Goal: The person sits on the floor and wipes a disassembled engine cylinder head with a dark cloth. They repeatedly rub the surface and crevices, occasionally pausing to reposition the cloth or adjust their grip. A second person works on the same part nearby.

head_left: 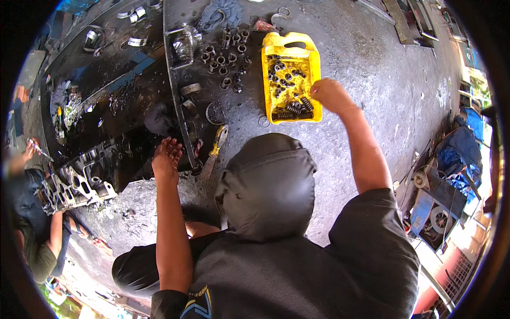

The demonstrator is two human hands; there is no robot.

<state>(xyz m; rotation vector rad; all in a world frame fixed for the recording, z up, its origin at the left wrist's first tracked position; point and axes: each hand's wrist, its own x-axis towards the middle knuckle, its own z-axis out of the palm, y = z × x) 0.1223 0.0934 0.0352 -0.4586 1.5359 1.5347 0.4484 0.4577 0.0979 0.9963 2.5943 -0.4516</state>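
My right hand (334,97) is closed at the right rim of a yellow cut-open jug (317,64). Its fingers curl inward, and what they may hold is hidden. Inside the jug, coil springs (292,112) lie at the near end and small dark metal parts (281,77) are scattered farther up. My left hand (167,155), dirty with oil, is raised beside the edge of a dark oily tray (175,85). Its fingers are bent but apart, with nothing visible in them. A tool with a yellow handle (219,141) lies just right of that hand.
Several short metal cylinders (223,70) stand on the floor left of the jug. Metal rings (215,112) and a blue rag (222,13) lie nearby. At the far left a co-worker's hand (32,149) holds a thin tool above a metal engine part (79,186). Machinery (433,212) stands at right.
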